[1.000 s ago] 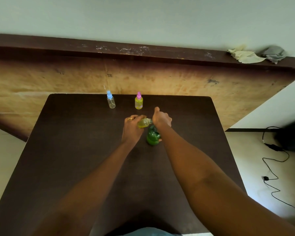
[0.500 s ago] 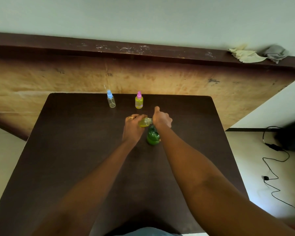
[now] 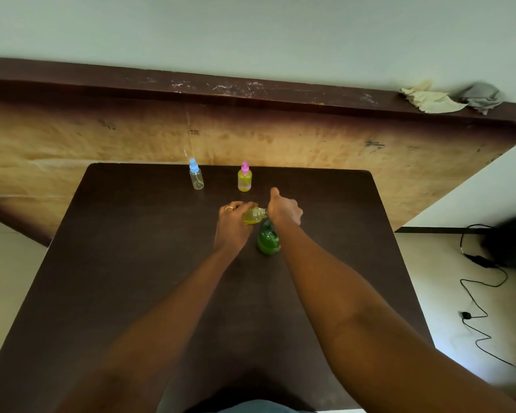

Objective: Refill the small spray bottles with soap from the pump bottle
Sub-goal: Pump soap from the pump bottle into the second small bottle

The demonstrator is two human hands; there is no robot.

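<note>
Yellow spray bottle [image 3: 252, 217] | left hand [image 3: 231, 225] grips it sideways, mouth toward pump bottle [image 3: 268, 241] | right hand [image 3: 283, 208] curls over its top

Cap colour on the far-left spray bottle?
Light blue, on the clear far-left spray bottle; head view shows it.

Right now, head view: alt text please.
A person's left hand holds a small yellow-filled bottle tilted toward the top of a green pump bottle that the right hand grips, over a dark table. Farther back stand a blue-capped clear spray bottle and a pink-capped yellow spray bottle.
</note>
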